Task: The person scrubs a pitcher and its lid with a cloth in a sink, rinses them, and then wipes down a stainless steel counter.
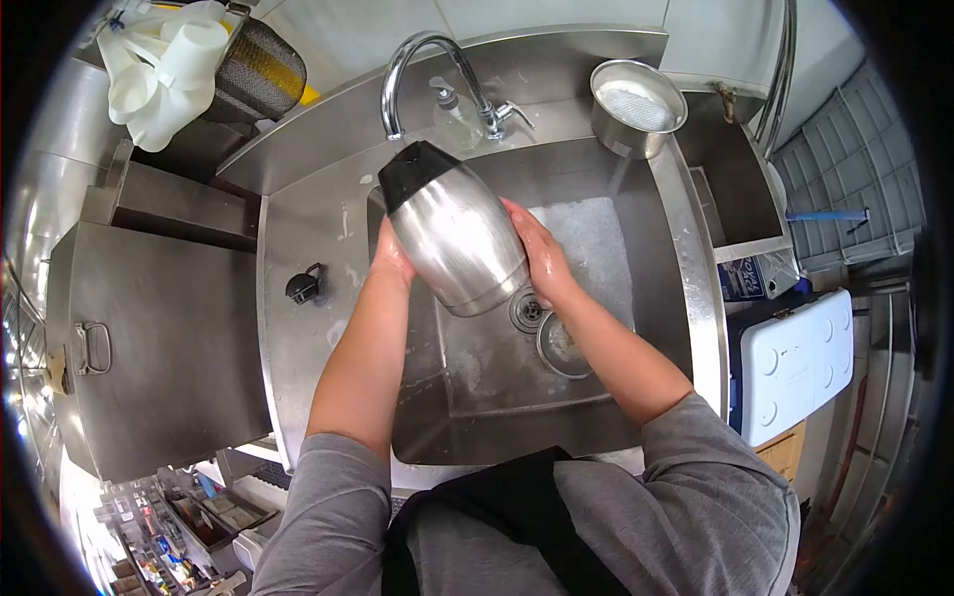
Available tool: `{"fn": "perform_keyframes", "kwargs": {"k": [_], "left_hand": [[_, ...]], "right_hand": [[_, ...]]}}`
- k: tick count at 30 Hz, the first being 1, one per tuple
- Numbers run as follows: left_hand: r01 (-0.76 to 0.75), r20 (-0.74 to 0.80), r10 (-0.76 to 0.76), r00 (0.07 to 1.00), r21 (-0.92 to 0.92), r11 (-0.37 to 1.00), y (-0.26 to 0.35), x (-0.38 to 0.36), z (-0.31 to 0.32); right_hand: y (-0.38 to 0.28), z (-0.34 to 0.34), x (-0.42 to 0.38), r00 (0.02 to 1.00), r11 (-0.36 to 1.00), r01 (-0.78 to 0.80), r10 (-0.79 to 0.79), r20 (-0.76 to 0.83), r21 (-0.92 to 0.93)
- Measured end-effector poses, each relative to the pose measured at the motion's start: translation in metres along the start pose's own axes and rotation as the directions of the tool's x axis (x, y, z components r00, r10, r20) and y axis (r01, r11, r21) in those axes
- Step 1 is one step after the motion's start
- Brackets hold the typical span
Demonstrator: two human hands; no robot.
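A brushed steel thermal carafe [459,238] with a black collar is held tilted above the sink [517,432], its black end toward the faucet. My left hand [396,250] grips its left side, the fingers mostly hidden behind the body. On the opposite side, my right hand [540,250] presses against the steel, wet and with some suds. The chrome faucet [422,45] arches just beyond the carafe's black end; no water stream is visible. A small black lid [304,285] lies on the drainboard to the left.
Below my right forearm a round metal bowl [562,348] sits in the sink near the drain [527,312]. A soap pump bottle [454,117] stands behind the faucet's spout. One steel pot [638,107] rests at the back right corner. A white-lidded cooler [795,363] is at the right.
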State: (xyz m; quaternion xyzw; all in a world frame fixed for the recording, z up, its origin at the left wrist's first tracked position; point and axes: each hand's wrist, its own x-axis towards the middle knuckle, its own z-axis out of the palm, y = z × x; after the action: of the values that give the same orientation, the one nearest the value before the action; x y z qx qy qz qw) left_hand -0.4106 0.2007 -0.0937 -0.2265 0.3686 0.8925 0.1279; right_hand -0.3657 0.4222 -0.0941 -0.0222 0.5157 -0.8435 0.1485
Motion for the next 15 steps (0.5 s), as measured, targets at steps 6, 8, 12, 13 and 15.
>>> {"fn": "perform_keyframes", "kwargs": {"k": [6, 8, 12, 13, 15], "left_hand": [[-0.039, -0.005, 0.039, 0.999, -0.052, 0.998, 0.011, -0.022, -0.026], [-0.083, -0.040, 0.079, 0.996, -0.088, 0.993, 0.009, -0.031, -0.025], [-0.239, -0.126, 0.220, 0.967, -0.156, 0.959, 0.002, -0.034, -0.030], [-0.238, -0.126, 0.220, 0.967, -0.157, 0.959, 0.000, -0.035, -0.030], [-0.273, -0.079, 0.262, 0.962, -0.224, 0.936, -0.002, -0.036, -0.027]], "right_hand": [[0.005, 0.017, 0.062, 0.976, 0.975, -0.086, 0.123, 0.181, -0.204], [-0.012, 0.028, 0.080, 0.950, 0.914, -0.103, 0.208, 0.235, -0.392], [-0.040, 0.071, 0.120, 0.925, 0.615, -0.033, 0.317, 0.209, -0.788], [-0.045, 0.085, 0.126, 0.935, 0.472, 0.092, 0.261, 0.239, -0.877], [-0.022, 0.112, 0.151, 0.913, 0.392, 0.319, 0.117, 0.391, -0.863]]}}
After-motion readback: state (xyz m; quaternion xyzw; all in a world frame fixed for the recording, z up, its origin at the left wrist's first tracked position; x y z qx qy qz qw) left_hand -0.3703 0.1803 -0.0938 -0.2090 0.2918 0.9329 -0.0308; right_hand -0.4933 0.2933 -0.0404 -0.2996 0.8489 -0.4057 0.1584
